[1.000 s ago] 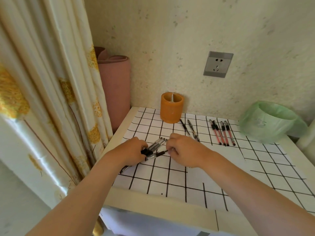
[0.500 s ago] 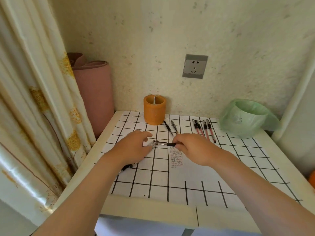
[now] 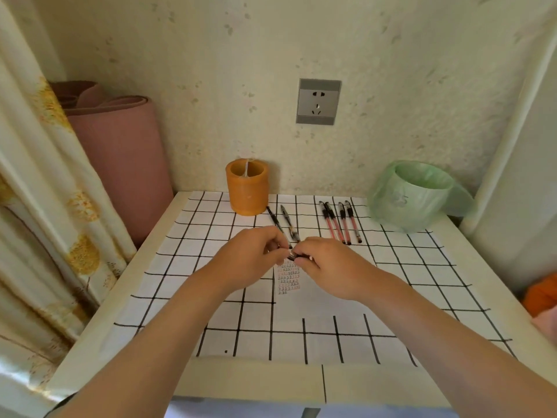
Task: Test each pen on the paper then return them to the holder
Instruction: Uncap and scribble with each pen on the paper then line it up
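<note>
Grid-cloth table (image 3: 247, 378): left hand (image 3: 250, 257), right hand (image 3: 328, 267) pinch pen (image 3: 291, 255).

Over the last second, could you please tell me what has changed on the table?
The right hand drew one pen from the bundle under the left hand; both hands now pinch that pen between them above the paper. The bundle no longer shows. The holder, the two black pens and the four red pens stayed put.
</note>
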A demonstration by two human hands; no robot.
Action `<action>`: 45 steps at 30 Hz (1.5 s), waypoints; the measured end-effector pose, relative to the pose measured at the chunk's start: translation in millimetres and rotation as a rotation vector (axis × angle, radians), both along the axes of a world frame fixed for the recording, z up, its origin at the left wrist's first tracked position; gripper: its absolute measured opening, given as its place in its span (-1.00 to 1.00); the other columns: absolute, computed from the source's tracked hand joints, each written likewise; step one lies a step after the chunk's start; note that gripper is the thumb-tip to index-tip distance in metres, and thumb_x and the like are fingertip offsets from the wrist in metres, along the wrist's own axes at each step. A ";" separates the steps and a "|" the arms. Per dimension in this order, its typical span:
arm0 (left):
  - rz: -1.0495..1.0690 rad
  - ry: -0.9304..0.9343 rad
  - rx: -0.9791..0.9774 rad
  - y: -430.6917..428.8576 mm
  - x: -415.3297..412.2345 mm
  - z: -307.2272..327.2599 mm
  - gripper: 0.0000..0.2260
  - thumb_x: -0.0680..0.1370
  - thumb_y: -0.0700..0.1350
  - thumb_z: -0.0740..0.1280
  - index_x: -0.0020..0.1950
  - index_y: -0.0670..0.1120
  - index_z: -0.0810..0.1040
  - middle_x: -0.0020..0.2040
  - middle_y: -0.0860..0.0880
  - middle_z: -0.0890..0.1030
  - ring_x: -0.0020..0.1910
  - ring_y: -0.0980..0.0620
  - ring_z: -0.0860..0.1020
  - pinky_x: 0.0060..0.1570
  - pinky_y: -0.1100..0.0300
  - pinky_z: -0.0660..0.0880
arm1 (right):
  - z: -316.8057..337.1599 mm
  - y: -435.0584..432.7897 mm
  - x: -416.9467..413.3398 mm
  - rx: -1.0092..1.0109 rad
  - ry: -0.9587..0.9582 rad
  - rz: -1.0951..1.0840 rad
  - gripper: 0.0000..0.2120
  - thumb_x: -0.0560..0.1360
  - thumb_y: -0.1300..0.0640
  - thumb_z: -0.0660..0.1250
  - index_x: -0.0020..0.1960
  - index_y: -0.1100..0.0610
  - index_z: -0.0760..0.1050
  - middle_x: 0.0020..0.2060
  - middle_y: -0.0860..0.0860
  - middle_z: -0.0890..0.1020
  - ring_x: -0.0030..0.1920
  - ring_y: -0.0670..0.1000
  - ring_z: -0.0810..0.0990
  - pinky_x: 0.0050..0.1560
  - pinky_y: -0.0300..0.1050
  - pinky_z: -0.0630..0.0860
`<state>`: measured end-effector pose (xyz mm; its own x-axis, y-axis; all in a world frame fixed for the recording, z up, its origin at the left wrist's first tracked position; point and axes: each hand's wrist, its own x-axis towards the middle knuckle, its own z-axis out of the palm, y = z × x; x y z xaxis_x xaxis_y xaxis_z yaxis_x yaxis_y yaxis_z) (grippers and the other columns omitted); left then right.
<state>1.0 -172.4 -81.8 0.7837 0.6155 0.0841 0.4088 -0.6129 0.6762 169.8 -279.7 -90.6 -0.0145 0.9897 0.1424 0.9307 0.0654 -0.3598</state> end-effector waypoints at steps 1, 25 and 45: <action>-0.008 -0.009 -0.011 0.8 1.2 -1.5 -0.98 0.57 -0.04 0.38 -0.04 0.10 0.57 -0.23 0.14 0.66 -0.23 0.15 0.60 -0.07 -0.03 0.59 | -2.3 0.5 -1.1 0.002 0.039 -0.009 -0.83 0.63 0.10 0.22 -0.01 0.14 0.55 -0.18 0.00 0.54 -0.17 -0.03 0.49 -0.12 -0.08 0.44; -0.004 0.298 0.029 23.8 -13.8 -14.9 -0.92 0.53 -0.06 0.43 -0.05 0.10 0.57 -0.13 0.20 0.58 -0.16 0.21 0.53 -0.22 0.40 0.39 | -16.1 -3.2 8.0 -0.066 0.375 -0.114 -0.75 0.62 0.30 0.11 0.02 -0.02 0.44 -0.20 -0.03 0.55 -0.26 -0.01 0.53 -0.30 -0.04 0.45; -0.224 0.414 0.157 8.3 0.4 -34.4 -0.21 0.40 0.22 0.48 0.54 0.07 0.24 0.42 0.15 0.25 0.41 0.12 0.16 0.35 0.15 0.27 | -39.9 -8.5 -13.5 -0.026 0.956 -0.289 -0.83 0.51 0.40 0.26 -0.06 0.19 0.55 -0.31 0.15 0.67 -0.33 0.09 0.67 -0.35 -0.05 0.52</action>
<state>1.3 -164.1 -116.1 0.8822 0.4332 -0.1843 0.4705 -0.7978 0.3769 156.3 -288.2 -130.5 0.3368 0.9400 -0.0538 0.2278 -0.1368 -0.9641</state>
